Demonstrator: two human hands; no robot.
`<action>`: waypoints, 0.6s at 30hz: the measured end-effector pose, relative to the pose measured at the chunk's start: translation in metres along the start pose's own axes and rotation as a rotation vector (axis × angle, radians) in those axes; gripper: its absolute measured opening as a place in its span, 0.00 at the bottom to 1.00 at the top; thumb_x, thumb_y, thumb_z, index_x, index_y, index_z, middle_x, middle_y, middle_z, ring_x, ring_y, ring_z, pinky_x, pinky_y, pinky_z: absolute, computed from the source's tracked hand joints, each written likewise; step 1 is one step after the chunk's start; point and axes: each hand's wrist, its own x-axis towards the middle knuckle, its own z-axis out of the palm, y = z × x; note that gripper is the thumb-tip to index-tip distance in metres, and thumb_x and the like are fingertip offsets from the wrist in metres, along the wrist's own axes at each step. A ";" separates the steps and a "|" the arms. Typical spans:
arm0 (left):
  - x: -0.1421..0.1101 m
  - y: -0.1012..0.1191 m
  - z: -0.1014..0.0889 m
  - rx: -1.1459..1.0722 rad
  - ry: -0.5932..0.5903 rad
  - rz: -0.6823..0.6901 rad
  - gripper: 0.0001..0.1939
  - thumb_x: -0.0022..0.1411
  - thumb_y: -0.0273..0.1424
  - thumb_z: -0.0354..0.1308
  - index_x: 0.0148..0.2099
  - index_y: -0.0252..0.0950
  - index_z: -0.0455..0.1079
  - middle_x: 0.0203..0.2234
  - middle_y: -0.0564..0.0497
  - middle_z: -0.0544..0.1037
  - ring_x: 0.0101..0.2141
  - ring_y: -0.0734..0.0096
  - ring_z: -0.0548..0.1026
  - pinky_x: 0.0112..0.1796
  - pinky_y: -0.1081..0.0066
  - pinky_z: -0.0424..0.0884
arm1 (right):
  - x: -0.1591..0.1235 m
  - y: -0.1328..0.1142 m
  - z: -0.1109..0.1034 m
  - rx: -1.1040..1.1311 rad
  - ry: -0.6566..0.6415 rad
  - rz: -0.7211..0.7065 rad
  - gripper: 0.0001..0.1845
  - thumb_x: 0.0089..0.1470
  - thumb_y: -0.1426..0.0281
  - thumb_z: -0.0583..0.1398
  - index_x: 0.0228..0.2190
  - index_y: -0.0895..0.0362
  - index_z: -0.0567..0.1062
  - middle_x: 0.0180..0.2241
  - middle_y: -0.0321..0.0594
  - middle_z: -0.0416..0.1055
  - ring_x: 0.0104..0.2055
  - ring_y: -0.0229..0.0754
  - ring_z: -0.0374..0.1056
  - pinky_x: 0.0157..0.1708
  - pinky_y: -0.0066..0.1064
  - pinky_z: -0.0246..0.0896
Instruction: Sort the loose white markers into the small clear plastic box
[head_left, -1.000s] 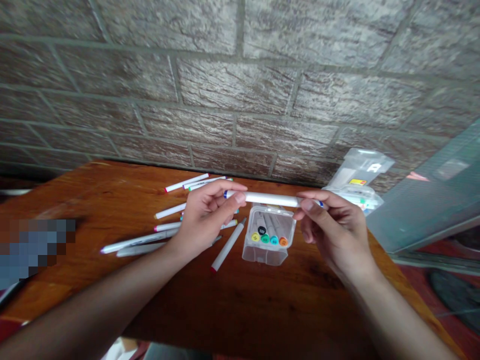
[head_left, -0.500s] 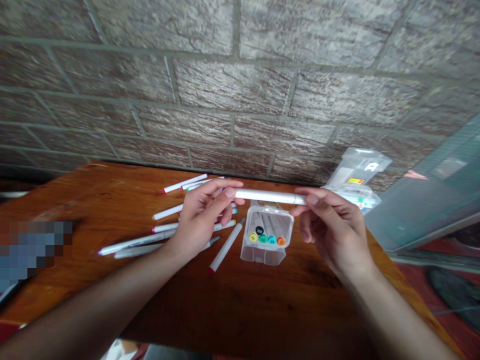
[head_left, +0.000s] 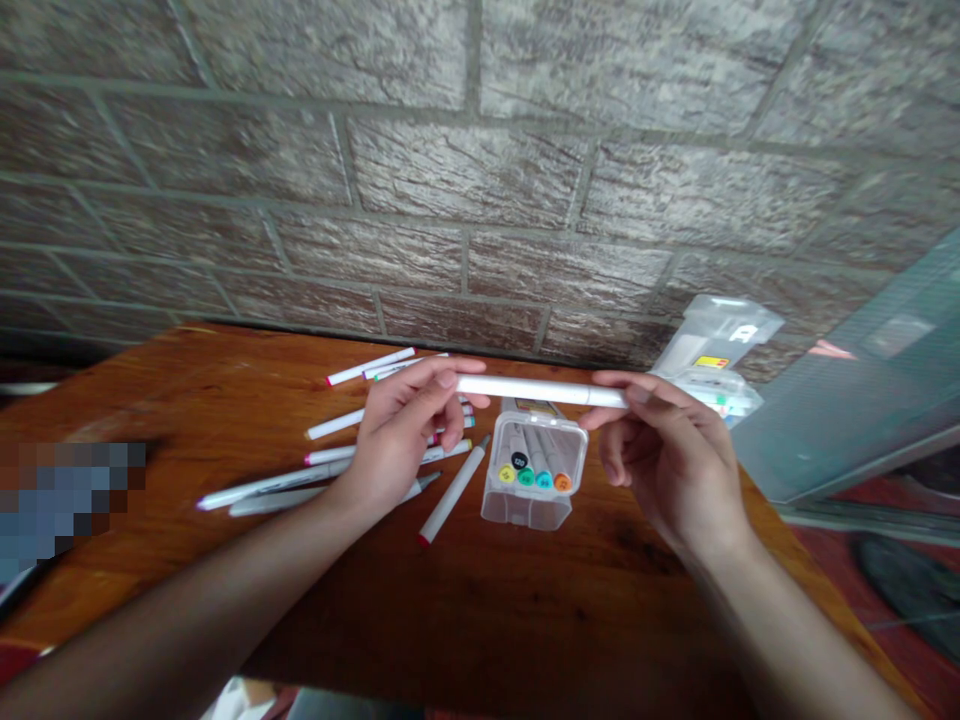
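A white marker (head_left: 529, 389) is held level above the table, gripped at both ends. My left hand (head_left: 409, 425) pinches its left end between thumb and fingers. At the other end, the thumb and fingers of my right hand (head_left: 671, 450) close on it. Just below the marker stands a clear plastic case (head_left: 529, 510), its mouth facing me, with several markers inside showing yellow, black, green, blue and orange ends. One loose marker with a red end (head_left: 452, 497) lies left of the case. Several more white markers (head_left: 277, 485) lie partly behind my left hand and forearm.
A second clear case (head_left: 720, 335) with a raised lid stands at the back right, partly behind my right hand. The wooden table (head_left: 480, 610) meets a stone-block wall (head_left: 465, 180). A glass panel (head_left: 862, 370) is at the right. A blurred patch covers the far left.
My left hand has shifted slightly left and my right hand slightly right along the marker. It stays level above the case. Things on the table look unmoved.
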 end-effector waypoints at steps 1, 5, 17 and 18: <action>0.000 0.000 0.000 -0.006 0.002 -0.002 0.11 0.71 0.36 0.66 0.49 0.39 0.86 0.33 0.47 0.85 0.19 0.80 0.69 0.22 0.75 0.61 | 0.000 0.000 0.000 0.003 0.001 -0.001 0.09 0.62 0.67 0.68 0.40 0.56 0.88 0.28 0.42 0.86 0.13 0.34 0.66 0.12 0.23 0.61; 0.000 0.001 0.001 -0.020 0.012 -0.022 0.11 0.70 0.36 0.66 0.49 0.38 0.86 0.33 0.46 0.86 0.19 0.80 0.69 0.22 0.75 0.61 | 0.000 0.000 -0.001 0.009 0.000 -0.001 0.10 0.62 0.67 0.66 0.40 0.57 0.88 0.28 0.42 0.86 0.13 0.34 0.66 0.12 0.23 0.61; 0.000 0.002 0.003 -0.036 0.032 -0.034 0.12 0.69 0.34 0.64 0.48 0.36 0.86 0.31 0.45 0.86 0.19 0.79 0.69 0.23 0.74 0.62 | 0.000 0.000 0.000 0.018 0.013 0.009 0.11 0.63 0.68 0.64 0.40 0.58 0.88 0.28 0.43 0.85 0.13 0.35 0.66 0.12 0.24 0.61; 0.000 0.002 0.003 -0.038 0.032 -0.035 0.12 0.69 0.33 0.64 0.48 0.36 0.86 0.31 0.45 0.86 0.19 0.79 0.69 0.23 0.74 0.62 | 0.000 0.000 0.000 0.017 0.014 0.008 0.12 0.63 0.68 0.64 0.40 0.58 0.88 0.28 0.43 0.85 0.13 0.34 0.66 0.12 0.24 0.61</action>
